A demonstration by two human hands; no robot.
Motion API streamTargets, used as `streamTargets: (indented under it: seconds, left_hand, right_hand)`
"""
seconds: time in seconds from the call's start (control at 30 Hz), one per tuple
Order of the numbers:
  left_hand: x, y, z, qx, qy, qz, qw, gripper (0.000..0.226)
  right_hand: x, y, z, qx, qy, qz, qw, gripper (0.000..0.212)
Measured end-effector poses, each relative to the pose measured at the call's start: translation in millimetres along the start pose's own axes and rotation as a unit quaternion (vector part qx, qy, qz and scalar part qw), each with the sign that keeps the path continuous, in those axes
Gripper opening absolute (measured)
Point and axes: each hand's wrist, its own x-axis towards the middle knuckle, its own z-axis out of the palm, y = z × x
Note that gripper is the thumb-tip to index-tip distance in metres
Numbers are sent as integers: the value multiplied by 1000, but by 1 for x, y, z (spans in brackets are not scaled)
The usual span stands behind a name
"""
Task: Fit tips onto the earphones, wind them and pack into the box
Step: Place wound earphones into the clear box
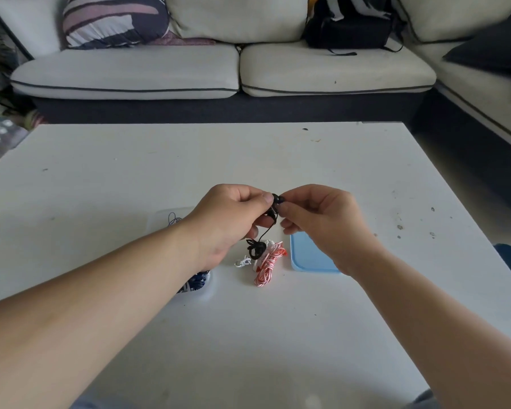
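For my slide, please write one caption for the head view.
Left hand and right hand pinch a black earbud over red-white earphones beside a blue lid.

Matt white table [189, 160]; glossy black earbud [277, 199]; smooth blue plastic lid [304, 258].

The left hand [229, 221] and its forearm covered most of the clear box [161, 219]; only its corners and a bit of blue cord [174, 220] inside showed. The right hand [326, 222] hid part of the blue lid [304, 258]. The black earbud [277, 199], pinched between both hands, was too small to tell whether a tip sat on it. Both forearms ran off the frame's edges.
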Motion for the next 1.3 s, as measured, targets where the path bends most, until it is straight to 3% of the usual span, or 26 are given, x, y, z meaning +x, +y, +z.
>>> streamTargets:
  seconds: [0.27, 0.53, 0.63, 0.83, 0.93, 1.07, 1.2, 1.3]
  left_hand:
    - [-25, 6, -48, 71, 44, 32, 996, 11]
    - [-40, -9, -106, 192, 59, 27, 979, 8]
    - [-36, -22, -110, 273, 47, 38, 960, 5]
    - [-29, -40, -110, 455, -25, 70, 887, 13]
    - [-27, -40, -118, 461, -7, 106, 881, 25]
    - [-35, -35, -130, 459, 42, 131, 878, 9]
    - [-48, -35, -128, 496, -40, 75, 864, 20]
    - [-48, -46, -120, 525, -77, 80, 844, 23]
  right_hand:
    - [-2, -5, 40, -65, -48, 5, 997, 16]
    - [-14, -5, 85, -94, -104, 19, 990, 6]
    - [-15, -3, 96, -111, -116, 31, 987, 7]
    - [-12, 4, 101, -153, -118, 48, 980, 7]
    - [-9, 6, 100, -162, -118, 52, 978, 6]
    - [-11, 9, 102, -219, -134, 30, 966, 13]
    - [-13, 15, 109, -288, -155, 10, 945, 15]
    - [-15, 17, 113, -327, -175, 14, 929, 14]
